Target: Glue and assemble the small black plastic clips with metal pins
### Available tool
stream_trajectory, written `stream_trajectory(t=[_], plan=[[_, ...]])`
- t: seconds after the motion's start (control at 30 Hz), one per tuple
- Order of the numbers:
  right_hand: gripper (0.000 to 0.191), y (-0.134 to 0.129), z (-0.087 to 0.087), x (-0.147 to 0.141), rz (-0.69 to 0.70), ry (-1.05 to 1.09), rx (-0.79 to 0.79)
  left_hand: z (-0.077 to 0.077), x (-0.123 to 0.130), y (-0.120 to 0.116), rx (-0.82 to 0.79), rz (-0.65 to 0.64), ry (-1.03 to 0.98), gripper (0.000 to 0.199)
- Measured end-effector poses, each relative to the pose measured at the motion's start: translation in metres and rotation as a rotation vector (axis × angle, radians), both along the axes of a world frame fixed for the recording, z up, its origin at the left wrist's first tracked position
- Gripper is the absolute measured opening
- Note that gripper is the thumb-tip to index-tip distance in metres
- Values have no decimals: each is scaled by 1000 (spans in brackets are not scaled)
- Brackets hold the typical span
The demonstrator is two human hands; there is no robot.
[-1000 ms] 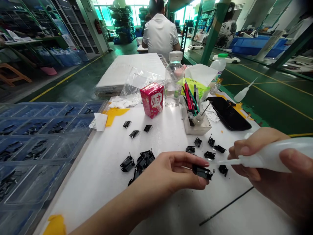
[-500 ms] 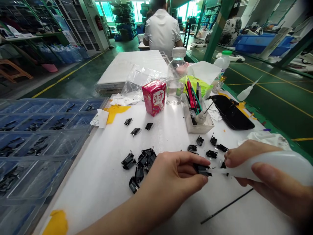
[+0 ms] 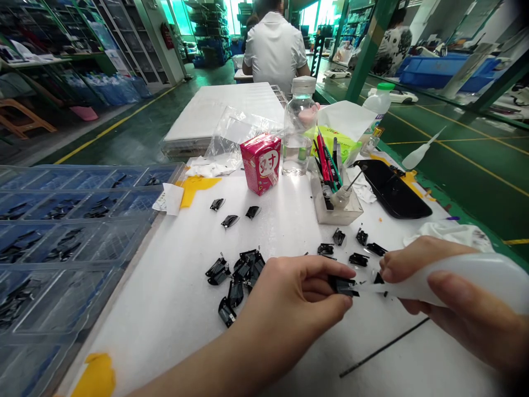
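Pinched between the thumb and fingers of my left hand (image 3: 297,298) is a small black plastic part (image 3: 344,285). My right hand (image 3: 458,298) is wrapped round a white squeeze bottle (image 3: 483,278), held on its side. The bottle's thin nozzle (image 3: 367,288) points left, its tip at the black part's right end; whether it touches, I cannot tell. Left of my left hand lies a pile of similar black parts (image 3: 248,267). Several more black parts (image 3: 358,259) are scattered just beyond my hands. Below the bottle a thin black rod (image 3: 384,347) lies on the white table surface (image 3: 173,320).
A compartment tray (image 3: 78,264) of black pieces stands at the left. Further back are a red drink carton (image 3: 261,164), a clear bottle (image 3: 295,138), a pen box (image 3: 336,209) and a black phone-like slab (image 3: 392,189). A person in white (image 3: 275,49) sits beyond.
Both hands, the black part and the squeeze bottle stay almost in place. The view has shifted very slightly.
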State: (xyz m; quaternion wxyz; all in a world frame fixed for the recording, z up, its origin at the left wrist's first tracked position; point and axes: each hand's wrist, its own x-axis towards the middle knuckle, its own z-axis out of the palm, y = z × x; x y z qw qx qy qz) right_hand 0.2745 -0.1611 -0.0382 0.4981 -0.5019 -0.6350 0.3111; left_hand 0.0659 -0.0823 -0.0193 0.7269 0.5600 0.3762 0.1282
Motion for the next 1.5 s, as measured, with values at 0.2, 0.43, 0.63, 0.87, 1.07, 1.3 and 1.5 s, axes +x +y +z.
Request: stream_trajectory(t=[0.2, 0.43, 0.63, 0.87, 1.07, 1.3, 1.5], plan=[[23, 0, 2, 0, 8, -2, -7, -1, 0, 1, 14, -4, 10, 23], [24, -1, 5, 3, 25, 13, -19, 1, -2, 1, 13, -5, 27, 21], [27, 4, 5, -4, -64, 36, 27, 0, -2, 0, 7, 0, 20, 20], [29, 2, 5, -4, -78, 43, 2, 0, -1, 0, -1, -8, 21, 19], [38, 5, 9, -14, -139, -61, -74, 1, 0, 2, 12, -15, 27, 19], [36, 4, 9, -12, -147, -87, -74, 0, 0, 1, 20, -19, 28, 20], [30, -2, 5, 1, -74, 3, -27, 1, -1, 2, 19, -23, 27, 21]])
